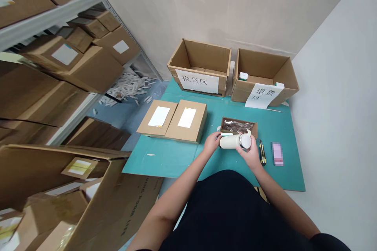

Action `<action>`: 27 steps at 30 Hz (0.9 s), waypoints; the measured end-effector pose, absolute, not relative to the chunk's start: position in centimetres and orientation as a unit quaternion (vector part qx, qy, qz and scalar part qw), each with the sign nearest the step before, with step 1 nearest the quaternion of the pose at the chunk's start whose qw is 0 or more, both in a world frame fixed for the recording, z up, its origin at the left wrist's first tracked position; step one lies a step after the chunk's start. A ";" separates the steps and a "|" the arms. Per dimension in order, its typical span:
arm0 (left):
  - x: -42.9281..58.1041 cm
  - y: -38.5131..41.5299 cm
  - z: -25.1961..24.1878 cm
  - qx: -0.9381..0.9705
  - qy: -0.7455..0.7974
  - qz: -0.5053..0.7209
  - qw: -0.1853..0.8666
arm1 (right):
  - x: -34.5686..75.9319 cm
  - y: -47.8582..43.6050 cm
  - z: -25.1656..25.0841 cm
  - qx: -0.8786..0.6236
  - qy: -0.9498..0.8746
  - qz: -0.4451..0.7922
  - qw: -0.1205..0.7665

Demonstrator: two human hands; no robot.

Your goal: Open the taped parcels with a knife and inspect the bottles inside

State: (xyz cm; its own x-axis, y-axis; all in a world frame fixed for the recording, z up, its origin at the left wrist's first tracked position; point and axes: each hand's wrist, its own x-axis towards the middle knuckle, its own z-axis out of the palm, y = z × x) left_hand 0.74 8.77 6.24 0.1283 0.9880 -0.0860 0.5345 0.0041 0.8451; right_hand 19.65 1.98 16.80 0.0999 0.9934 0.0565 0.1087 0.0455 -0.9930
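A cream thermos bottle (pixel 229 142) with a silver cap lies sideways between my two hands. My right hand (pixel 251 153) is closed around its capped end. At its base, my left hand (pixel 211 144) pinches a thin pale strip (pixel 226 134) that runs along the bottle's far side; whether those fingers also press on the bottle I cannot tell. Just beyond the bottle stands a small open cardboard box (pixel 255 129) with crinkled clear plastic wrap (pixel 235 125) inside. To the right of my right hand lies a yellow and black box cutter (pixel 262 153).
Two closed labelled cartons (pixel 188 119) sit left on the green table (pixel 173 160). Behind are two open boxes with Chinese signs, one left (pixel 200 55) and one right (pixel 262 60). A pink blurred item (pixel 277 153) lies right. Shelves (pixel 73 113) and a large carton (pixel 118 200) stand left.
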 end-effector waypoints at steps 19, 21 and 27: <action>-0.1 8.8 4.1 0.680 0.584 0.279 0.344 | 20.8 2.8 17.2 -0.554 -0.615 0.363 0.428; 0.0 8.6 4.0 0.681 0.587 0.280 0.337 | 20.9 2.8 17.5 -0.557 -0.633 0.355 0.404; 0.1 8.5 4.3 0.673 0.593 0.273 0.347 | 20.9 3.0 16.4 -0.548 -0.665 0.353 0.365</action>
